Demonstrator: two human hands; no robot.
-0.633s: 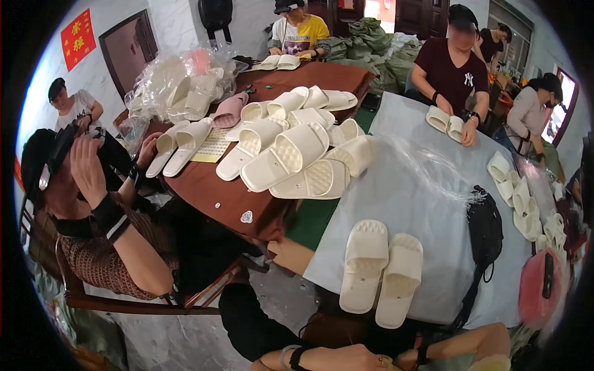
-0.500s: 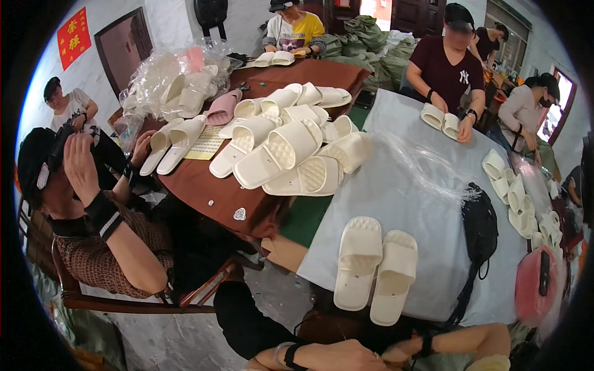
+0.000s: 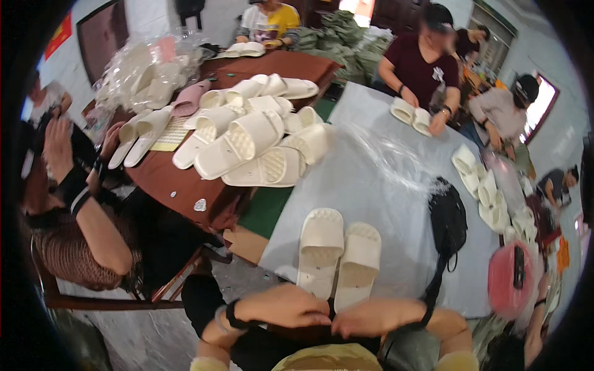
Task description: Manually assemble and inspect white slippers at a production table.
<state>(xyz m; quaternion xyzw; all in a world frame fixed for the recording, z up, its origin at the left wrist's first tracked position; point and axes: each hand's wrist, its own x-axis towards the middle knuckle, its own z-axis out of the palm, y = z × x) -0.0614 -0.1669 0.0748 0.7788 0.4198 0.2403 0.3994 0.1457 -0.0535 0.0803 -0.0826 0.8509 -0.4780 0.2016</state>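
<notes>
Head view: two bare hands at the near edge of the table, a pair of cream slippers just beyond them.
The left hand (image 3: 284, 307) and right hand (image 3: 374, 316) come almost together, knuckles up and fingers bent inward; whether they pinch anything between them I cannot tell. The slippers (image 3: 322, 240) lie side by side, soles down, on the grey-blue sheet (image 3: 396, 216), their near ends close by the hands — contact is unclear. A black bag (image 3: 448, 226) lies to their right. They look light and moulded from soft, springy foam — hardly fragile, perhaps inclined to slide on the smooth sheet. The broad strap (image 3: 362, 252) or the sole's sides should give the surest hold.
</notes>
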